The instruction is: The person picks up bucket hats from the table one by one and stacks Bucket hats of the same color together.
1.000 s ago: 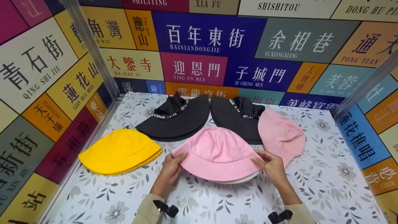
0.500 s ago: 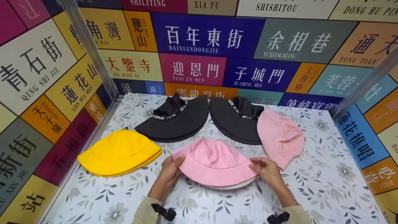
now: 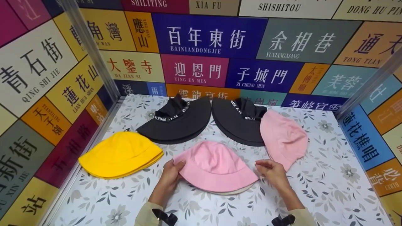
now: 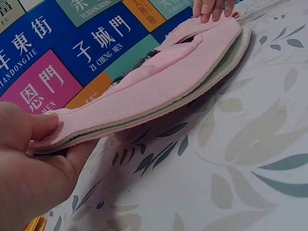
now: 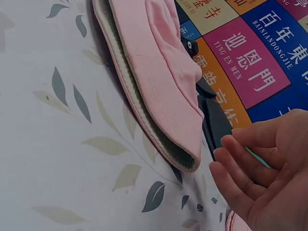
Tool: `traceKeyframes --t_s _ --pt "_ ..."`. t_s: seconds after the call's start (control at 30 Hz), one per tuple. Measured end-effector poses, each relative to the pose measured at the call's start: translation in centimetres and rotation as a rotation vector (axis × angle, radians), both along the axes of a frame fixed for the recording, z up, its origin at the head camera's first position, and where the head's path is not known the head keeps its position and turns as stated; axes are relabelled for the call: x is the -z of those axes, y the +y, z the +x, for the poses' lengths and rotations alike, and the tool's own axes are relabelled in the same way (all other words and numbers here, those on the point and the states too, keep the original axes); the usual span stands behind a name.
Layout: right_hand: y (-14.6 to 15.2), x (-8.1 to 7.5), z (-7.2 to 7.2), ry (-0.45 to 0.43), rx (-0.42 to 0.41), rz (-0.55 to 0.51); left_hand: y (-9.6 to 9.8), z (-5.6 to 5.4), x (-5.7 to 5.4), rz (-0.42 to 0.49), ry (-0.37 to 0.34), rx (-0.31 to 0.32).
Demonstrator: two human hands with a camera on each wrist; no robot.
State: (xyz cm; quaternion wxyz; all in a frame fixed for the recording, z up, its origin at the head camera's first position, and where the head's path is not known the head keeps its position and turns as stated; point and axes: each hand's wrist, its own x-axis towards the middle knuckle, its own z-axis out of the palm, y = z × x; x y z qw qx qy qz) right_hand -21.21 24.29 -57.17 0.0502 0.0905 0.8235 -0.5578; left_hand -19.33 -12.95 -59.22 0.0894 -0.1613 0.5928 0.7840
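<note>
Nearest the worktop's (image 3: pixel 226 212) near edge, here come my beige sleeves (image 3: pixel 147 214), a black strap (image 3: pixel 165 216) at each wrist. Just past them, my left hand (image 3: pixel 171 174) has the pink hat (image 3: pixel 216 166) by one end of its brim, thumb on top, fingers beneath. My right hand (image 3: pixel 272 172) is apart from it, fingers loosely bent, holding nothing, just beside the brim's other end. So the pink hat sits between my hands, midway between the left and right edges, crown toward the far edge, a strip of cream lining showing under the brim. Whether its middle touches the worktop, I can't quite tell from here.

Over by the left edge, there's the yellow hat (image 3: pixel 121 153), folded flat, brim toward me. Across toward the right edge, a paler pink hat (image 3: pixel 284 138) lies on its side, up against a black hat (image 3: pixel 235 127). That one and its twin, the other black hat (image 3: pixel 182 128), line up near the far edge, white lettering on their bands. Behind it all, a wall (image 3: pixel 210 34) of colourful street-name panels!
</note>
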Motion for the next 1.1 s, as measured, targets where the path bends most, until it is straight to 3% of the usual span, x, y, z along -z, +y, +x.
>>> traceKeyframes --t_s 0.17,0.33,0.63,1.1 --pt "1.0 -0.6 -0.1 0.032 0.077 0.014 -0.1 0.1 0.0 0.003 -0.022 -0.009" --pt "2.3 -0.8 -0.3 0.046 0.151 0.096 -0.2 0.2 0.0 0.007 -0.041 -0.020" --pt "4.5 -0.4 -0.7 0.032 0.254 0.152 -0.2 0.1 0.1 0.019 -0.026 -0.027" --pt "7.5 0.3 -2.0 -0.158 0.249 0.306 -0.2 0.1 -0.1 -0.002 -0.039 -0.006"
